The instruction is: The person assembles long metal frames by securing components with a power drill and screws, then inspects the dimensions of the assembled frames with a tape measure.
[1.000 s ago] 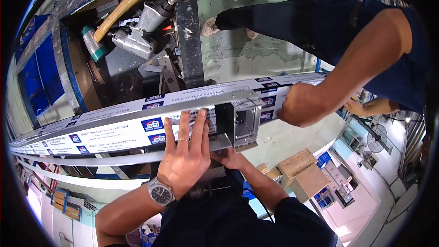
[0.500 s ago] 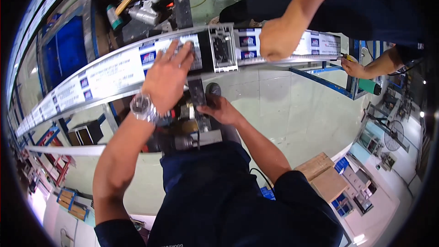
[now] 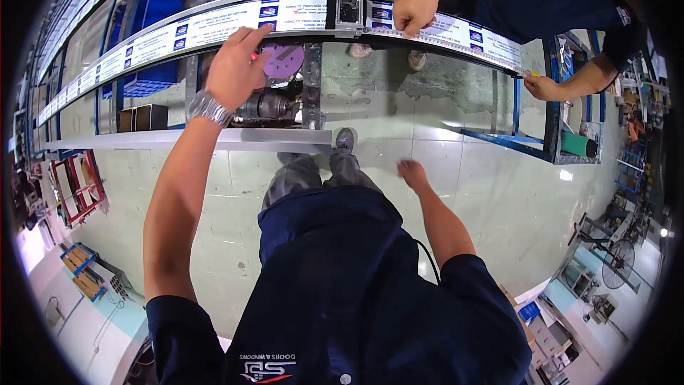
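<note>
My left hand [image 3: 235, 68], with a metal watch on the wrist, reaches to the near edge of a long metal profile [image 3: 153, 42] covered in white and blue printed film. Its fingers are stretched out, the fingertips at the film's edge, holding nothing. My right hand [image 3: 411, 171] hangs over the floor, away from the profile; its fingers are smeared by motion. A short grey profile piece with an open hollow end [image 3: 350, 11] sits across the profile. To its right, a co-worker's fist [image 3: 415, 11] presses a measuring tape [image 3: 456, 44] along the film-covered length.
The co-worker's other hand [image 3: 545, 87] grips something yellow at the right end. Below my left hand lie a purple perforated disc [image 3: 283, 61] and a power tool [image 3: 263, 107]. A bare metal bar [image 3: 192, 139] runs nearer me. Blue steel stands [image 3: 516, 146] support the right side.
My left hand has drawn back from lying on the film to its near edge. My right hand has moved off the bench area, rightward over the floor. The view has shifted.
</note>
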Demonstrator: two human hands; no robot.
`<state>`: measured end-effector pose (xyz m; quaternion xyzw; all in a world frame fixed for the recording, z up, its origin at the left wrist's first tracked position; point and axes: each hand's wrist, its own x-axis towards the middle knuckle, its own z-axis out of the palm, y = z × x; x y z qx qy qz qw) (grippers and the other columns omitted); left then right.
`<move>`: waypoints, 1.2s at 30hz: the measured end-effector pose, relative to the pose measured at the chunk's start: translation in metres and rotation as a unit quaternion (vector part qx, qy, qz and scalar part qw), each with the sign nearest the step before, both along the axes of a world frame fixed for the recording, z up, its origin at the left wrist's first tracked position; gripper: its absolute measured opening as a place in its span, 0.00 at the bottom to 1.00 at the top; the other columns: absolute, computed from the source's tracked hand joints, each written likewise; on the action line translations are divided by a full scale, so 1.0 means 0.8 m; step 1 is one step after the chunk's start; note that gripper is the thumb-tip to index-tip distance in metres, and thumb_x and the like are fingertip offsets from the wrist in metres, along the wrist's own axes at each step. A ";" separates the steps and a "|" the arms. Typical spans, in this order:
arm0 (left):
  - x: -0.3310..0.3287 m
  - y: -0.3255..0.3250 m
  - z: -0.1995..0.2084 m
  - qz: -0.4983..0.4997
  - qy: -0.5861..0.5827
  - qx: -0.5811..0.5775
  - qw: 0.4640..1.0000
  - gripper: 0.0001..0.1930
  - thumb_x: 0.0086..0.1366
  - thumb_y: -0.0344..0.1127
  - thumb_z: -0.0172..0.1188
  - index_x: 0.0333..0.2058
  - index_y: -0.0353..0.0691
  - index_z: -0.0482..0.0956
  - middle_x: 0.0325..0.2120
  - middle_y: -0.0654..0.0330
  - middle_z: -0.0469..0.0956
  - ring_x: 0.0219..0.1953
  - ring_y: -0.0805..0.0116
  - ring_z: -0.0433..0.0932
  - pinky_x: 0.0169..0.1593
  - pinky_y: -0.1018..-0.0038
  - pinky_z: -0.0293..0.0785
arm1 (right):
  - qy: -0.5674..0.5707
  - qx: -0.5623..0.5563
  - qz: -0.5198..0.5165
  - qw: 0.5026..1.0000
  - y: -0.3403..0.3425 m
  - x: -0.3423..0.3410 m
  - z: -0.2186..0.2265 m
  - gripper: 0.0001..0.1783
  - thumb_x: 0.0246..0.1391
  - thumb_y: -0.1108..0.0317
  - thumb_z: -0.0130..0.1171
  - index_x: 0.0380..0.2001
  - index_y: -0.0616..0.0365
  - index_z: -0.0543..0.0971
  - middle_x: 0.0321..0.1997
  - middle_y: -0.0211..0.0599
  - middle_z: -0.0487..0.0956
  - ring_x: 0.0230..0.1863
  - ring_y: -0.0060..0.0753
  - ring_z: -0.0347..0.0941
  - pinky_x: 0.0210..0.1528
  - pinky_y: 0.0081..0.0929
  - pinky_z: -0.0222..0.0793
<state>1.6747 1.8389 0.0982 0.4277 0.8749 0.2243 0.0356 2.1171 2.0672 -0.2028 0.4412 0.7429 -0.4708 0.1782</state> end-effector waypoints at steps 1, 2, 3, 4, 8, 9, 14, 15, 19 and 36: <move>0.006 -0.015 0.008 0.027 -0.001 0.043 0.999 0.17 0.59 0.30 0.60 0.48 0.39 0.78 0.41 0.52 0.79 0.45 0.51 0.77 0.48 0.67 0.75 | -0.115 0.098 0.287 0.946 0.026 0.078 -0.034 0.22 0.57 0.52 0.54 0.42 0.61 0.81 0.39 0.51 0.82 0.40 0.47 0.79 0.46 0.40 0.74; 0.014 -0.041 0.013 0.055 -0.039 0.052 0.996 0.14 0.59 0.30 0.61 0.45 0.38 0.80 0.38 0.53 0.80 0.40 0.54 0.79 0.43 0.68 0.75 | -0.221 0.089 0.139 0.961 0.016 0.140 -0.049 0.20 0.54 0.52 0.55 0.34 0.58 0.83 0.39 0.51 0.82 0.44 0.51 0.77 0.49 0.42 0.73; 0.026 -0.068 0.015 0.083 -0.079 0.062 0.992 0.11 0.60 0.30 0.61 0.41 0.36 0.81 0.34 0.54 0.82 0.35 0.56 0.81 0.39 0.69 0.76 | -0.282 0.071 0.174 0.941 0.014 0.193 -0.051 0.20 0.50 0.50 0.56 0.26 0.58 0.83 0.34 0.49 0.83 0.42 0.50 0.78 0.49 0.38 0.73; 0.051 -0.104 0.015 0.133 -0.089 0.091 0.983 0.09 0.60 0.30 0.62 0.39 0.36 0.82 0.31 0.54 0.82 0.31 0.59 0.81 0.36 0.70 0.76 | -0.292 0.028 0.160 0.942 0.000 0.204 -0.028 0.21 0.49 0.50 0.56 0.20 0.57 0.83 0.27 0.45 0.83 0.38 0.46 0.80 0.46 0.37 0.75; 0.149 -0.253 -0.051 0.272 -0.160 0.079 0.946 0.10 0.61 0.36 0.64 0.34 0.33 0.83 0.24 0.53 0.83 0.26 0.67 0.82 0.34 0.72 0.75 | -0.217 -0.012 -0.027 0.976 -0.059 0.222 0.018 0.20 0.52 0.53 0.60 0.18 0.59 0.80 0.19 0.37 0.81 0.21 0.31 0.78 0.28 0.29 0.74; 0.179 -0.292 -0.084 0.303 -0.204 0.069 0.928 0.11 0.61 0.37 0.64 0.33 0.32 0.83 0.23 0.52 0.82 0.26 0.67 0.82 0.34 0.73 0.75 | -0.164 -0.023 -0.100 0.981 -0.075 0.224 0.016 0.19 0.54 0.55 0.61 0.19 0.59 0.79 0.20 0.38 0.81 0.18 0.28 0.77 0.21 0.26 0.73; 0.371 -0.498 -0.212 0.438 -0.391 0.115 0.801 0.19 0.66 0.42 0.58 0.27 0.28 0.79 0.21 0.52 0.82 0.22 0.68 0.80 0.28 0.73 0.74 | 0.110 0.341 0.420 0.834 -0.137 0.164 -0.062 0.12 0.53 0.62 0.58 0.22 0.58 0.80 0.24 0.40 0.80 0.23 0.32 0.77 0.27 0.33 0.72; 0.413 -0.555 -0.231 0.453 -0.401 0.113 0.788 0.18 0.66 0.42 0.58 0.28 0.28 0.80 0.22 0.52 0.82 0.24 0.66 0.81 0.28 0.74 0.75 | 0.014 0.109 0.164 0.980 -0.172 0.104 -0.045 0.14 0.53 0.59 0.59 0.25 0.60 0.81 0.26 0.42 0.81 0.26 0.31 0.78 0.31 0.31 0.73; 0.475 -0.661 -0.271 0.539 -0.455 0.138 0.695 0.15 0.64 0.39 0.60 0.39 0.30 0.80 0.29 0.55 0.83 0.32 0.66 0.83 0.31 0.72 0.78 | 0.071 0.005 0.084 0.994 -0.272 -0.023 0.071 0.16 0.53 0.56 0.60 0.29 0.60 0.82 0.28 0.44 0.82 0.27 0.35 0.80 0.35 0.31 0.74; 0.249 -1.164 -0.219 0.615 -0.287 0.260 0.687 0.24 0.65 0.41 0.60 0.55 0.35 0.74 0.41 0.55 0.80 0.45 0.68 0.79 0.42 0.74 0.75 | -0.267 0.010 0.406 0.874 -0.534 -0.063 -0.052 0.19 0.57 0.53 0.56 0.31 0.59 0.83 0.31 0.41 0.84 0.31 0.35 0.83 0.30 0.38 0.78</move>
